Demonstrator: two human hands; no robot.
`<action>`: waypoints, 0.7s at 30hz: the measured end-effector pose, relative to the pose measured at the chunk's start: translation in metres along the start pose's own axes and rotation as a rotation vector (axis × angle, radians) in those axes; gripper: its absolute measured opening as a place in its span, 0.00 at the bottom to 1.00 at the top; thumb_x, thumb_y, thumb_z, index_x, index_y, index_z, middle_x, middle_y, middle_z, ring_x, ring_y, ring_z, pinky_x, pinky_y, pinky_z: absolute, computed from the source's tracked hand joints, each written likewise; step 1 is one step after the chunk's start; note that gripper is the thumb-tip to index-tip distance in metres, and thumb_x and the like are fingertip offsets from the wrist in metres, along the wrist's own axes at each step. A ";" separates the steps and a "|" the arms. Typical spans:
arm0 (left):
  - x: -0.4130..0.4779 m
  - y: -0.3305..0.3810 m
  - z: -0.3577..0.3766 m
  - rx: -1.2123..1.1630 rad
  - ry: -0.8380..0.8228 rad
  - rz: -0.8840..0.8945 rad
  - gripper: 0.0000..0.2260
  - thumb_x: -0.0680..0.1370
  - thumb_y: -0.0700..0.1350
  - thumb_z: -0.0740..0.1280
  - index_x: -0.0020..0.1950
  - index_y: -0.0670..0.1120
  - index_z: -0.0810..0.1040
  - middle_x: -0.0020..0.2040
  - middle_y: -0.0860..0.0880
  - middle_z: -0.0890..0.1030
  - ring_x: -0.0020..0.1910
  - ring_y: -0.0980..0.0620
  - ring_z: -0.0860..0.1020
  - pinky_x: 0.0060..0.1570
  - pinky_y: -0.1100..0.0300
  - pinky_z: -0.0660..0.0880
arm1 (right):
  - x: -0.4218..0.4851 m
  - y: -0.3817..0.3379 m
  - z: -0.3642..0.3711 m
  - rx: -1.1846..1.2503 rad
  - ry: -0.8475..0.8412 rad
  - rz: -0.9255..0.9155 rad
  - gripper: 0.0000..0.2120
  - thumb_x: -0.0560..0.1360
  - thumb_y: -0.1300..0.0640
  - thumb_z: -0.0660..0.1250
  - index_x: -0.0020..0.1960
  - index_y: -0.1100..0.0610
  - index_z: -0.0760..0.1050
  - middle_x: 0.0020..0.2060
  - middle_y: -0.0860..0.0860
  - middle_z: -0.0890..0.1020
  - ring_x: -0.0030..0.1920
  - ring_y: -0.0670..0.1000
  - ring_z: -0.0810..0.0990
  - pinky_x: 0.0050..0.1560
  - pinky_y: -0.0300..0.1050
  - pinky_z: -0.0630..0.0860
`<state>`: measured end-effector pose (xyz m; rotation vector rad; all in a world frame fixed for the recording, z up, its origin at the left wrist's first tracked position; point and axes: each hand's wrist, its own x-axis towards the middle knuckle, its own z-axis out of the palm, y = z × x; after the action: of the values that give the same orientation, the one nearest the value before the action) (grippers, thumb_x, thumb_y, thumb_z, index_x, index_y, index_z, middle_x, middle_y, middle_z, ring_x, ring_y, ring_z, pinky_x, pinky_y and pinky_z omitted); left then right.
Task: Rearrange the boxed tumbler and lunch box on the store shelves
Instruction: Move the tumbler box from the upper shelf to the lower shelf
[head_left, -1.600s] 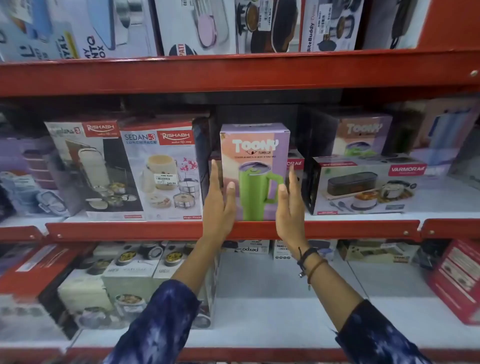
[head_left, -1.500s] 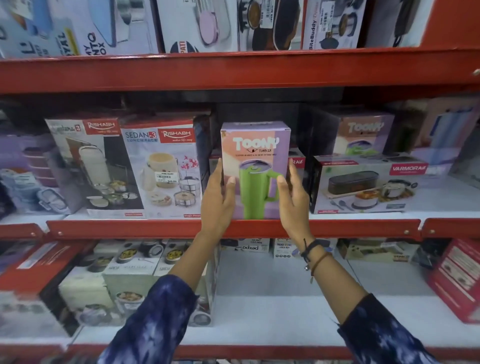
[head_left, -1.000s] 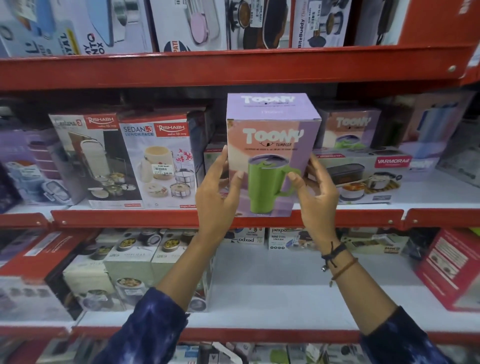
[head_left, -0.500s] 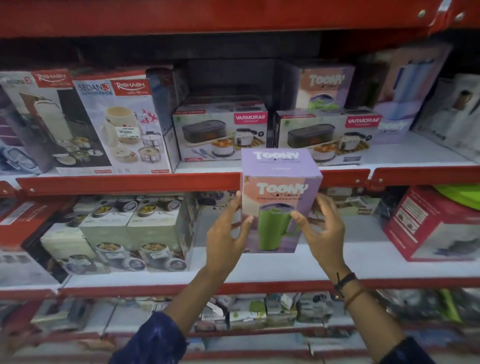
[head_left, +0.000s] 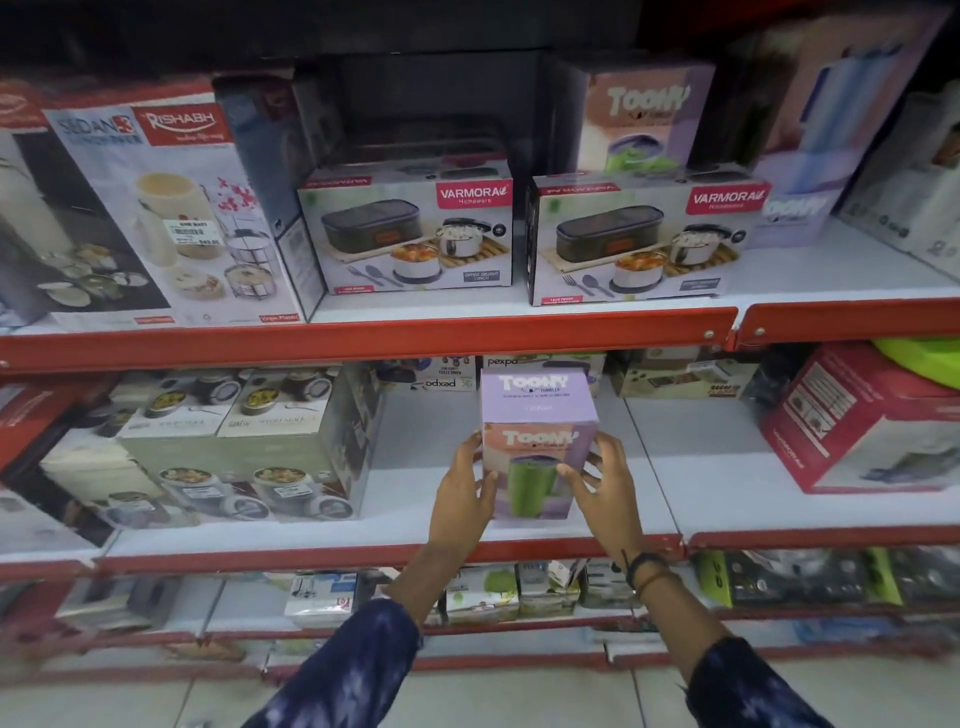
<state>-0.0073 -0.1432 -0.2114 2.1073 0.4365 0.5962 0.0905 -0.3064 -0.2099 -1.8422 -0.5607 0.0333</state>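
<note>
I hold a lilac Toony tumbler box (head_left: 538, 415) upright between both palms, its base at the white lower shelf (head_left: 431, 457). It shows a green mug on its front. My left hand (head_left: 463, 496) presses its left side and my right hand (head_left: 605, 486) its right side. On the shelf above, two Varmora lunch box cartons stand side by side, one at centre (head_left: 410, 228) and one to its right (head_left: 644, 236). Behind the right carton stands a second Toony box (head_left: 644, 119).
A tall Rishabh lunch set box (head_left: 171, 208) fills the upper shelf's left. Green food-container cartons (head_left: 234, 447) sit left of the tumbler box, and a red carton (head_left: 862, 421) sits to the right. Red shelf lips (head_left: 363, 338) edge each level. Small boxes (head_left: 483, 592) line the bottom shelf.
I have brought the tumbler box down from the upper shelf to the lower shelf. The view has tilted down, and the Varmora carton that stood behind the box is now uncovered.
</note>
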 end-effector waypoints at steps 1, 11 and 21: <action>0.001 -0.004 0.002 -0.007 -0.022 -0.021 0.21 0.77 0.38 0.62 0.69 0.47 0.62 0.63 0.45 0.76 0.61 0.47 0.75 0.54 0.48 0.79 | 0.001 0.003 0.001 -0.019 -0.010 0.002 0.22 0.74 0.57 0.68 0.65 0.53 0.65 0.63 0.50 0.70 0.60 0.51 0.74 0.59 0.53 0.77; -0.004 -0.004 0.004 0.019 -0.012 -0.012 0.25 0.75 0.36 0.63 0.71 0.44 0.60 0.69 0.43 0.69 0.67 0.45 0.69 0.66 0.51 0.69 | -0.001 0.012 -0.008 -0.141 -0.018 -0.039 0.24 0.73 0.54 0.69 0.66 0.55 0.65 0.64 0.53 0.72 0.58 0.47 0.74 0.56 0.46 0.75; 0.089 0.139 -0.046 -0.120 0.387 0.383 0.12 0.78 0.39 0.61 0.61 0.43 0.71 0.58 0.45 0.75 0.56 0.48 0.75 0.57 0.54 0.74 | 0.088 -0.094 -0.116 0.058 0.488 -0.373 0.11 0.77 0.58 0.63 0.59 0.51 0.72 0.58 0.56 0.76 0.53 0.42 0.76 0.55 0.36 0.76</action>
<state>0.0521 -0.1443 -0.0506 1.9710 0.1989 1.2335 0.1688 -0.3528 -0.0629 -1.5857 -0.5376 -0.6260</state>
